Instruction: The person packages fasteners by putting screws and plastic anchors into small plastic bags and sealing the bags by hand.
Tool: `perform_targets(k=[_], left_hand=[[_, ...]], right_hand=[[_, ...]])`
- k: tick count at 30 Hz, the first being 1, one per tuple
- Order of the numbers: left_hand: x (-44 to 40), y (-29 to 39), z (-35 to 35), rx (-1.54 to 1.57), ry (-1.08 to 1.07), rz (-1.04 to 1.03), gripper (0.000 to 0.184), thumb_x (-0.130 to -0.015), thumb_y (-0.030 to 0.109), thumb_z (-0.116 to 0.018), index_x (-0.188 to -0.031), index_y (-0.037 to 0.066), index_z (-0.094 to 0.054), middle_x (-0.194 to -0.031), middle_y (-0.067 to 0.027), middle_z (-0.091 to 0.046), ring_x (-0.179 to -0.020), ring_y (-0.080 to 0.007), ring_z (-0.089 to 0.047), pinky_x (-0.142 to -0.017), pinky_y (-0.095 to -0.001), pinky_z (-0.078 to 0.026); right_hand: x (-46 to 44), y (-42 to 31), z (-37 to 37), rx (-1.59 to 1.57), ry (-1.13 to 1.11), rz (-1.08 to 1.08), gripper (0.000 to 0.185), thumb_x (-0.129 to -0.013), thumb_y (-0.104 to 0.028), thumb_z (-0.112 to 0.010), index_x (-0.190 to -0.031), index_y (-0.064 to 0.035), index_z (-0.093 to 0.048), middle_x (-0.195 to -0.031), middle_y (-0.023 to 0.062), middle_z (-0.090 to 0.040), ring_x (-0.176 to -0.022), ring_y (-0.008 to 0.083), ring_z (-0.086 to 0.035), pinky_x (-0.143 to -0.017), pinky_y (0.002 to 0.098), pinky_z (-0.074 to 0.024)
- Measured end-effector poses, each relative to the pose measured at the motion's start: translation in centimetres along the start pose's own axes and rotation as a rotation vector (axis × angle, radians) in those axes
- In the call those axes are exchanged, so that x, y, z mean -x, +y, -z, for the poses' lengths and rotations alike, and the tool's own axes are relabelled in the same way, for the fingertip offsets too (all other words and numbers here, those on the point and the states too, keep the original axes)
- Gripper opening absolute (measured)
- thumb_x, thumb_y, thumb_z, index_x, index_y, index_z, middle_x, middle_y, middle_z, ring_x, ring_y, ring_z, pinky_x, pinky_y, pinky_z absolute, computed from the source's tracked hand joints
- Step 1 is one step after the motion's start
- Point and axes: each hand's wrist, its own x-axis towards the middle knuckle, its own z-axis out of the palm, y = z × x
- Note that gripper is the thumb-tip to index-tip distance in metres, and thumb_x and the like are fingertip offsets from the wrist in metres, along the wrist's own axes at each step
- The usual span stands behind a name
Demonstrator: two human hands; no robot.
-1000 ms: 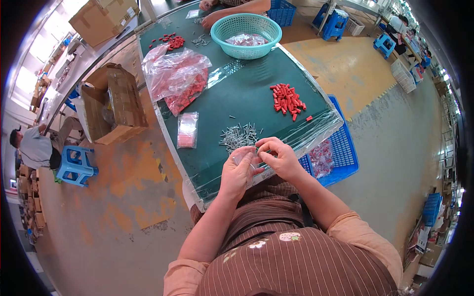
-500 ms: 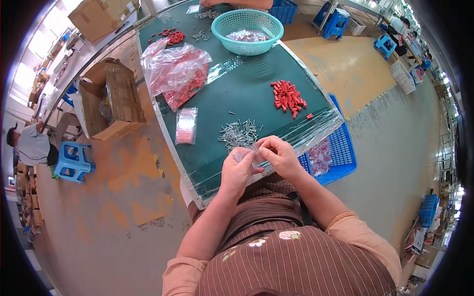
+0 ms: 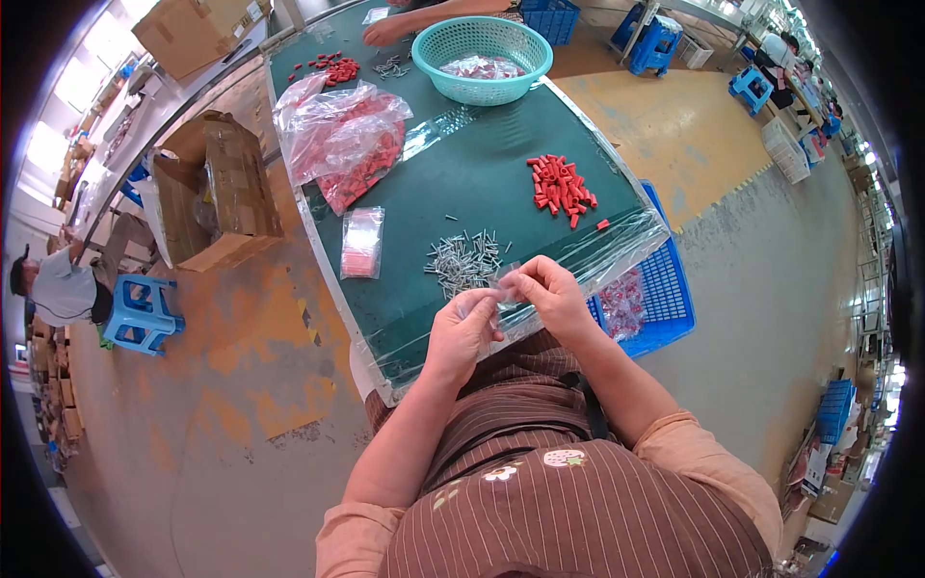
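Both my hands meet over the near edge of the green table (image 3: 462, 183), pinching a small clear plastic bag (image 3: 508, 281) between them. My left hand (image 3: 464, 328) grips its left side, thumb on top. My right hand (image 3: 546, 294) pinches the other side with thumb and forefinger. Whether anything lies inside the bag is hidden by my fingers. Just beyond my hands lies a pile of grey metal screws (image 3: 464, 260). A heap of red plastic plugs (image 3: 561, 188) sits farther right. To the left rests a stack of clear bags (image 3: 362, 241).
A large plastic bag of red plugs (image 3: 356, 144) lies at the table's left. Farther back stands a turquoise basket (image 3: 482, 91) holding filled bags. Another person's hand (image 3: 385, 31) reaches over the far end. A blue crate (image 3: 670, 289) stands at right, an opened carton (image 3: 246, 183) at left.
My right hand has shifted slightly up and right, and more of the clear bag shows between my hands. The other person's hand has come farther over the table's far end.
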Motion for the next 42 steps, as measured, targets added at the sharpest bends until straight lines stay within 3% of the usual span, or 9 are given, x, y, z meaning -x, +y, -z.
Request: perform_targets(k=[3,11,17,20,30,33,36,39,42], left_hand=[[0.4,0.3,-0.6,0.058,0.096,0.021,0.018,-0.096,0.009,-0.059,-0.113,0.001,-0.059,-0.095,-0.0062,-0.06,-0.074,-0.0129,-0.056,-0.061,-0.0288,-0.05],[0.3,3.1,0.3,-0.059,0.08,0.039,0.019,-0.094,0.01,-0.061,-0.111,0.003,-0.064,-0.086,-0.0018,-0.06,-0.067,-0.0051,-0.05,-0.051,-0.0215,-0.041],[-0.1,3.7,-0.8,-0.622,0.002,-0.225,0.017,-0.089,0.014,-0.069,-0.1,0.0,-0.071,-0.083,0.0012,-0.065,-0.07,-0.0055,-0.055,-0.064,-0.0221,-0.046],[-0.1,4.4,-0.9,-0.736,0.021,-0.125,0.018,-0.087,0.014,-0.07,-0.098,-0.001,-0.072,-0.086,0.0012,-0.067,-0.076,-0.0068,-0.058,-0.07,-0.0233,-0.047],[-0.3,3.6,-0.7,-0.588,0.094,-0.04,0.017,-0.085,0.012,-0.071,-0.096,0.0,-0.073,-0.08,0.0026,-0.065,-0.073,-0.0051,-0.055,-0.066,-0.0217,-0.046],[-0.3,3.9,-0.6,-0.615,0.101,-0.038,0.015,-0.085,0.012,-0.071,-0.095,0.0,-0.072,-0.08,0.0026,-0.066,-0.072,-0.0052,-0.056,-0.066,-0.0217,-0.046],[-0.3,3.9,-0.5,-0.643,0.118,-0.027,0.013,-0.084,0.011,-0.072,-0.091,0.0,-0.072,-0.08,0.0022,-0.066,-0.071,-0.0053,-0.056,-0.065,-0.0216,-0.045],[-0.5,3.6,-0.5,-0.578,0.158,-0.02,0.011,-0.083,0.01,-0.073,-0.088,0.001,-0.072,-0.079,0.002,-0.066,-0.071,-0.0052,-0.056,-0.065,-0.0217,-0.045],[-0.4,3.3,-0.7,-0.539,0.19,-0.064,0.009,-0.083,0.009,-0.074,-0.086,0.001,-0.071,-0.079,0.002,-0.066,-0.071,-0.0051,-0.055,-0.064,-0.0218,-0.045]], right_hand=[[-0.2,-0.6,0.1,-0.171,0.062,-0.068,0.01,-0.092,-0.007,-0.061,-0.094,0.0026,-0.061,-0.09,0.0067,-0.066,-0.083,0.011,-0.063,-0.076,0.0269,-0.0507],[-0.5,-2.0,1.2,0.139,-0.146,0.013,0.026,-0.085,0.001,-0.064,-0.11,-0.0004,-0.059,-0.085,0.0011,-0.063,-0.079,0.0076,-0.06,-0.075,0.0249,-0.0502],[-0.4,-3.1,0.7,0.219,-0.185,0.087,0.03,-0.087,0.003,-0.062,-0.116,-0.0001,-0.058,-0.087,0.0006,-0.062,-0.08,0.0057,-0.059,-0.073,0.0215,-0.0489],[-0.3,-3.3,0.7,0.243,-0.171,0.092,0.029,-0.086,0.002,-0.063,-0.115,0.0,-0.059,-0.086,0.0017,-0.063,-0.081,0.0071,-0.059,-0.074,0.0232,-0.0493],[-0.8,-2.7,0.4,0.23,-0.189,0.081,0.027,-0.084,-0.001,-0.064,-0.111,-0.0002,-0.06,-0.083,0.0017,-0.062,-0.078,0.0087,-0.059,-0.074,0.0254,-0.0495],[-1.0,-2.8,0.5,0.236,-0.238,0.058,0.03,-0.087,0.004,-0.063,-0.116,0.0009,-0.057,-0.087,-0.002,-0.058,-0.079,0.003,-0.055,-0.071,0.0193,-0.0466],[-1.2,-2.5,0.4,0.238,-0.23,0.095,0.03,-0.086,0.001,-0.065,-0.115,0.0001,-0.058,-0.086,-0.0001,-0.059,-0.077,0.0062,-0.056,-0.07,0.0222,-0.0476],[-1.2,-3.0,-0.2,0.677,0.142,0.537,0.026,-0.082,-0.008,-0.068,-0.106,-0.0001,-0.061,-0.085,0.0081,-0.064,-0.078,0.0222,-0.063,-0.073,0.0319,-0.0503],[0.1,-4.4,-0.4,0.661,0.133,0.435,0.023,-0.083,-0.014,-0.069,-0.1,-0.0002,-0.062,-0.087,0.0129,-0.064,-0.08,0.0299,-0.063,-0.073,0.0357,-0.0504]])
